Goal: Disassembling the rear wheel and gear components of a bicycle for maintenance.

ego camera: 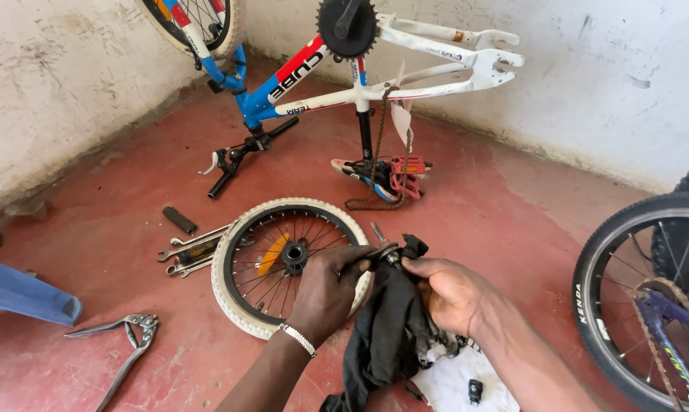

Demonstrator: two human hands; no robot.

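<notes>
View: head camera, single.
Facing: down and forward over red floor (512, 206) toward wall corner.
Range: close to hands.

A black rag (382, 328), a white-tyred wheel (283, 259) on the red floor (512, 206), a blue, red and white bicycle frame (321, 76).

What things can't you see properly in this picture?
Head view only:
- The small metal part the left hand pinches: mostly covered by fingers and the black cloth, kind unclear.
- The right hand: its grip is buried in the cloth.
- The upside-down white, blue and red bicycle frame: cut off by the top edge.
- The black-tyred wheel: cut by the right edge.
</notes>
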